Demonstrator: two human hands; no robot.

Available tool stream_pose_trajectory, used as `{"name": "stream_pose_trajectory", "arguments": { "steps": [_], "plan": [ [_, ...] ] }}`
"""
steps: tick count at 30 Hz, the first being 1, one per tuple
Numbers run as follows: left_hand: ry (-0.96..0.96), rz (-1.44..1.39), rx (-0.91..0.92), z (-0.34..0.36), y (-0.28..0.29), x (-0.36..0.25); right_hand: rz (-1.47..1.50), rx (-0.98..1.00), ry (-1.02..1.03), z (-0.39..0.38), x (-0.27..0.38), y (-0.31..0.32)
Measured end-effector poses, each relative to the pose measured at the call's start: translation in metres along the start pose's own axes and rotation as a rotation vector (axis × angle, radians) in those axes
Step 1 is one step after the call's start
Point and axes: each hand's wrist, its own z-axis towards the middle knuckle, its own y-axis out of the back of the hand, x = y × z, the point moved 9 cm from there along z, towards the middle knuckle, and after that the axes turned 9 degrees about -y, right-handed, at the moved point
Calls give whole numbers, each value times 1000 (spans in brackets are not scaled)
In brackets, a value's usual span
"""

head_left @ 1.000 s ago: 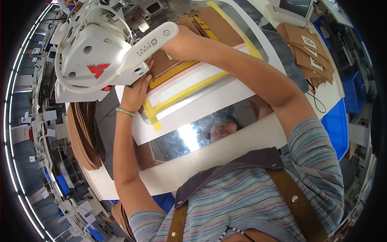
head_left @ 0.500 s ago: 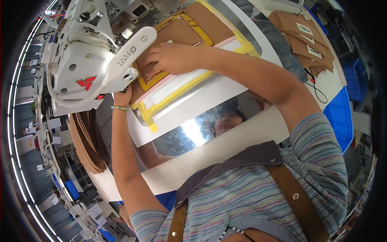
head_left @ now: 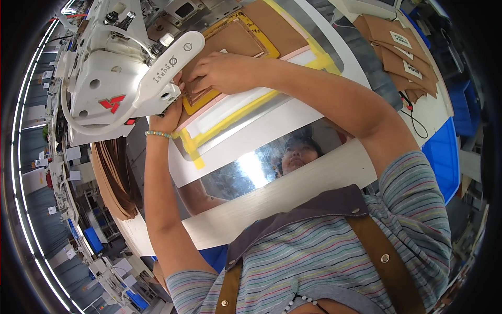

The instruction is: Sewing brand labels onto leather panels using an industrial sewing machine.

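Observation:
My right hand (head_left: 227, 73) lies over a brown sheet (head_left: 230, 41) set inside a yellow frame (head_left: 269, 51). Its fingers are bent but apart, touching the sheet at the frame's near left end. A small white tag (head_left: 224, 51) shows beside the knuckles. My left hand (head_left: 168, 119), with a beaded bracelet at the wrist, reaches under a white lamp (head_left: 170, 63) on a sewing machine head (head_left: 99, 78). Its fingertips show just past the lamp, close to the right hand's fingers; most of the fingers are hidden. Yellow tape (head_left: 230, 127) borders the white template under the frame.
Brown flat pieces with white labels (head_left: 402, 57) are stacked at the far right, near a blue bin (head_left: 442, 157). Brown strips (head_left: 115, 178) hang at the left by the machine. A shiny metal plate (head_left: 235, 175) lies along the table's near edge (head_left: 293, 193).
My left hand has slid up and to the right, its fingertips now showing beyond the lamp near the right hand. The right hand stays at nearly the same spot, its fingers slightly shifted.

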Motion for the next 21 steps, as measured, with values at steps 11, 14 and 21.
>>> {"name": "stream_pose_trajectory", "arguments": {
  "steps": [11, 14, 21],
  "plan": [
    [-69, -132, -24, -1, -9, 26, -18, -23, 3, -2, 3, 6],
    [-82, -118, -26, -4, -18, 44, -5, -34, 5, -1, 0, 5],
    [-126, -56, -9, -17, -31, 79, 18, -49, 17, 11, -1, 3]
  ]
}}
